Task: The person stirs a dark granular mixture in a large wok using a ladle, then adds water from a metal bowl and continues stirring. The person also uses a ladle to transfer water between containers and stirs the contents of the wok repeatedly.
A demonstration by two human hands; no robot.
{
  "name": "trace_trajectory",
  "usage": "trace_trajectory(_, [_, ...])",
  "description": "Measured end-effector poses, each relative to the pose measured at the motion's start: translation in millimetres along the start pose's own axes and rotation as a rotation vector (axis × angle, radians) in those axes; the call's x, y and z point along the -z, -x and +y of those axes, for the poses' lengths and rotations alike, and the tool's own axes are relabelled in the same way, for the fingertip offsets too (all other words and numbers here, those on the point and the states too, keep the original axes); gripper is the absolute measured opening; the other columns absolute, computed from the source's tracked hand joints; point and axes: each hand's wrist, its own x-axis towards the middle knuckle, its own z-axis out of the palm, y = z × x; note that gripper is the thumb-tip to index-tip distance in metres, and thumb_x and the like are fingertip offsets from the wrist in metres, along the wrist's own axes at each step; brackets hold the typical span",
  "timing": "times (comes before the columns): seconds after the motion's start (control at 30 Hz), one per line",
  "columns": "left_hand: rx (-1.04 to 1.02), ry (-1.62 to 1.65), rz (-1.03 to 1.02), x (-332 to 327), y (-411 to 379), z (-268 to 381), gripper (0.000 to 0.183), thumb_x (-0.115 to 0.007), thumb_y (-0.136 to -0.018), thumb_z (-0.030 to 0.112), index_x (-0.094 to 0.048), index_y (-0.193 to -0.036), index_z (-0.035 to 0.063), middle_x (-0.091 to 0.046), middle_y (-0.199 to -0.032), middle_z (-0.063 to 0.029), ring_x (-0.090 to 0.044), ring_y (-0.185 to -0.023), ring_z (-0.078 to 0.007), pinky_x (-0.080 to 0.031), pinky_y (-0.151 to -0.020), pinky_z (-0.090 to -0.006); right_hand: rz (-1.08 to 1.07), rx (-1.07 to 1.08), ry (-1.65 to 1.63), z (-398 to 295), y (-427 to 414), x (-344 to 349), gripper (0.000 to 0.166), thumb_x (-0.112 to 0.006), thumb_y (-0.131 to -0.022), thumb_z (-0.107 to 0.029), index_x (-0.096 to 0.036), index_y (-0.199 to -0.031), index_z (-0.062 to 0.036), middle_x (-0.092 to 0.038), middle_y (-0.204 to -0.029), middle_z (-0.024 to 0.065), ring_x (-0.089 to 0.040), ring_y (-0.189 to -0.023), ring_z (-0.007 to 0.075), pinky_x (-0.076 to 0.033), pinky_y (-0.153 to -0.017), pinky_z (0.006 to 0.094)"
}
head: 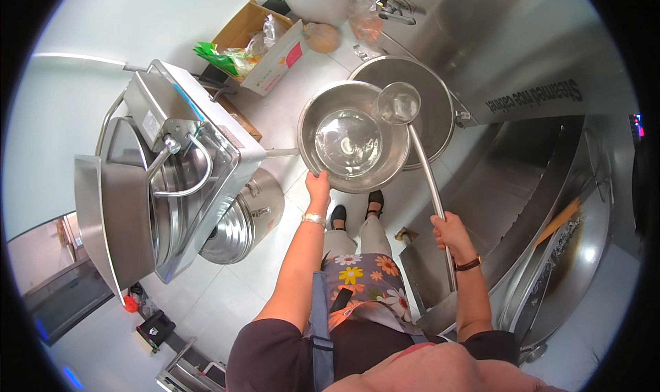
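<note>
My left hand (318,190) grips the near rim of a wide stainless steel basin (314,129), held up in front of my legs. Its shiny bottom shows bright reflections; whether liquid lies in it I cannot tell for sure. My right hand (451,233) is closed around the long metal handle of a large ladle (424,155). The ladle's round bowl overlaps the basin's right rim from this view; contact between them is unclear. Partly hidden behind both is a big round steel pot (437,103) with side clasps, low near the floor.
To the left stands a steel sink unit (247,150) with a faucet, holding large steel vessels. A lidded steel pot (263,206) sits beneath it. Farther off are a cardboard box (278,57) with bags and a white bucket (319,3). A steel cabinet and a wok (577,289) flank my right.
</note>
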Motion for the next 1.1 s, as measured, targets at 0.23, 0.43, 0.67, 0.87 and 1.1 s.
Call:
trace_trajectory(0.23, [0.032, -0.053, -0.033, -2.5, -3.7, -2.2, 0.012, -0.052, -0.069, 0.002, -0.048, -0.08, -0.0021, -0.053, -0.071, -0.0061, -0.048, -0.06, -0.0124, -0.039, -0.054, -0.026, 0.338, 0.457, 0.558, 58.6, -11.4, -39.3, 0.021, -0.055, -0.074, -0.016, -0.043, -0.077, 0.0004, -0.05, -0.056, 0.0152, -0.05, -0.05, 0.0301, -0.039, -0.045, 0.038])
trace_trajectory(0.43, [-0.013, -0.042, -0.036, -1.4, -4.7, 0.2, 0.012, -0.05, -0.07, 0.001, -0.047, -0.081, -0.0021, -0.051, -0.07, -0.0059, -0.046, -0.057, -0.0119, -0.038, -0.049, -0.0256, 0.65, 0.607, 0.655, 66.8, -4.4, -60.2, 0.019, -0.056, -0.074, -0.013, -0.045, -0.081, -0.0004, -0.053, -0.063, 0.0178, -0.053, -0.056, 0.0362, -0.042, -0.051, 0.0402])
trace_trajectory(0.67, [0.031, -0.025, -0.075, 7.0, -5.1, 2.1, 0.013, -0.049, -0.071, -0.001, -0.046, -0.083, -0.0011, -0.05, -0.07, -0.0056, -0.046, -0.054, -0.0105, -0.037, -0.045, -0.0241, 0.327, 0.322, 0.004, 40.2, -35.1, -37.2, 0.019, -0.056, -0.079, -0.018, -0.043, -0.077, -0.0041, -0.047, -0.058, 0.0045, -0.043, -0.036, 0.013, -0.035, -0.034, 0.0297])
trace_trajectory(0.87, [0.014, -0.018, -0.046, 23.6, -10.1, -12.1, 0.018, -0.048, -0.071, 0.0, -0.046, -0.089, 0.0012, -0.053, -0.078, -0.0074, -0.052, -0.06, -0.0149, -0.044, -0.048, -0.027, 0.148, 0.252, 0.037, 18.4, -186.5, -0.4, 0.022, -0.052, -0.077, -0.015, -0.049, -0.064, 0.0024, -0.049, -0.048, 0.0069, -0.046, -0.036, 0.015, -0.036, -0.034, 0.0299])
trace_trajectory(1.1, [-0.127, -0.031, 0.03, 10.4, 5.0, -6.3, 0.018, -0.047, -0.07, -0.001, -0.049, -0.088, -0.0007, -0.052, -0.074, -0.0033, -0.045, -0.056, -0.0083, -0.036, -0.047, -0.0215, 0.294, 0.051, 0.532, -6.3, -339.4, -15.4, 0.013, -0.052, -0.069, -0.006, -0.057, -0.067, 0.0065, -0.057, -0.059, 0.0177, -0.059, -0.054, 0.0269, -0.045, -0.049, 0.0337])
